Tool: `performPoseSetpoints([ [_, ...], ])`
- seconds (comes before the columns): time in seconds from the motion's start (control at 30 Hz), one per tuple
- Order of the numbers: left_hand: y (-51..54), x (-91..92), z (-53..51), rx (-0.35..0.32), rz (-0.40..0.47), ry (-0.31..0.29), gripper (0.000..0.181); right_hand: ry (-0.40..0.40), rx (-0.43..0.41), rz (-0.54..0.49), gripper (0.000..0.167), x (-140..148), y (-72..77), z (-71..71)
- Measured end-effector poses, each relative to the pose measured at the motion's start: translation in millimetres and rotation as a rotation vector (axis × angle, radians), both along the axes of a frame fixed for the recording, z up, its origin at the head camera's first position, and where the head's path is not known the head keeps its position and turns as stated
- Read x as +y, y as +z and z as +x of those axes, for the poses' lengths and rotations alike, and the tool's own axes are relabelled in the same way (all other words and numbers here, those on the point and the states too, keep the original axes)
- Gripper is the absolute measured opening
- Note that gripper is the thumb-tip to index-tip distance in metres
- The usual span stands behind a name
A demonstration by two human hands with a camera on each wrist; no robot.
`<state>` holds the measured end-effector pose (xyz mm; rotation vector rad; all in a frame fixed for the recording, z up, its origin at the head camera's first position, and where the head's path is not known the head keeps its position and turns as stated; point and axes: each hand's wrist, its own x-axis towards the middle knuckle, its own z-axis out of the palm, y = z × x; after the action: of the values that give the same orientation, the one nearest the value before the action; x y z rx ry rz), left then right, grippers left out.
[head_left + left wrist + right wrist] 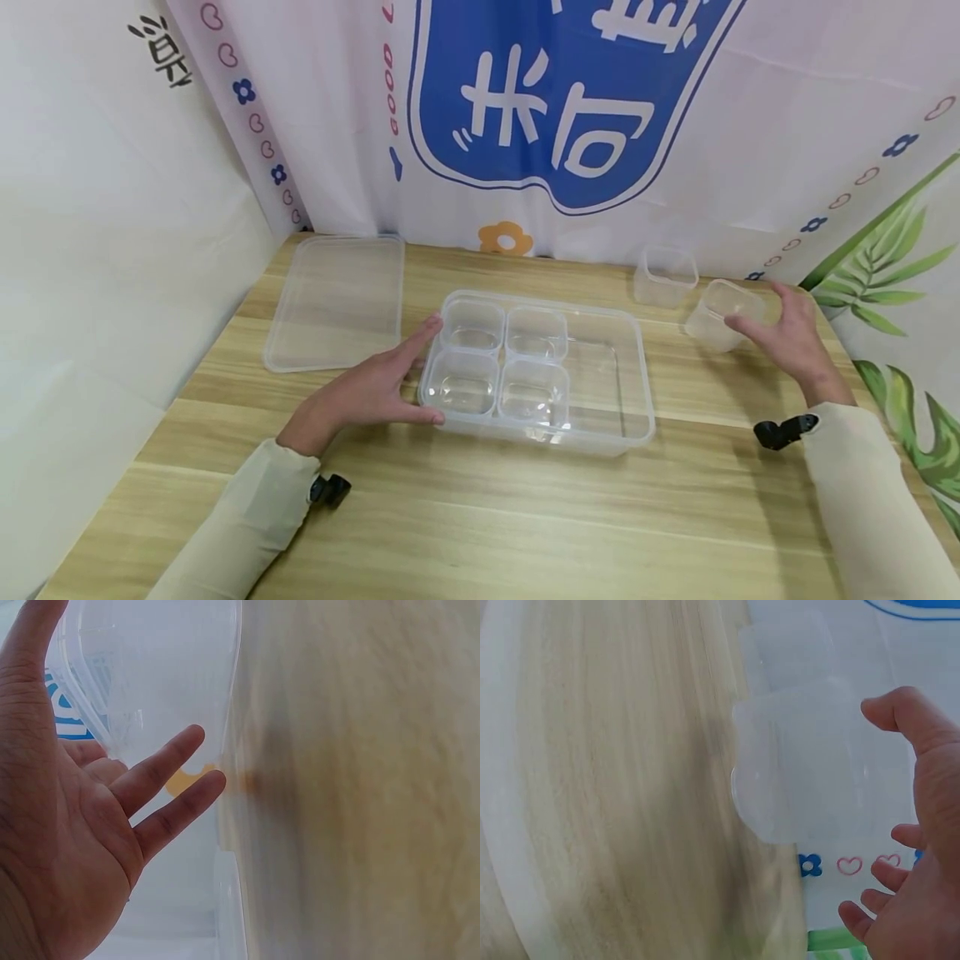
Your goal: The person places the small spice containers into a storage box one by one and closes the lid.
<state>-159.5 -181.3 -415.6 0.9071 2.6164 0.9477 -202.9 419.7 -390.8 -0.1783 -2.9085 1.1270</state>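
A large clear plastic container [637, 375] sits mid-table, with several small square clear cups [465, 379] filling its left part. My left hand [375, 383] is at the container's left end, thumb and fingers spread along its edge. In the left wrist view the fingers of this hand [82, 817] are extended beside the clear wall. On the right, my right hand [787, 337] reaches around a small clear cup [716, 321], its thumb over the near rim. The right wrist view shows this hand [922, 825] spread beside the cup [810, 765], not closed on it.
Another small clear cup [663, 279] stands behind, near the table's back edge. A flat clear lid [341, 304] lies at the back left. A printed cloth [337, 125] hangs directly behind the wooden table [525, 517].
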Motion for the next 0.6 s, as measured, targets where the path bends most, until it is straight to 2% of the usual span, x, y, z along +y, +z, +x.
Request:
performPoseSetpoints([
  [0.37,-0.3,0.4,1.6,0.004,-0.012,0.015,0.130,0.034,-0.093,-0.026,0.113,7.6,-4.5,-1.4],
  [0.6,0.7,0.1,1.4,0.002,-0.003,0.011,0.130,0.056,-0.107,-0.076,0.111,8.4,-6.7,-1.7],
])
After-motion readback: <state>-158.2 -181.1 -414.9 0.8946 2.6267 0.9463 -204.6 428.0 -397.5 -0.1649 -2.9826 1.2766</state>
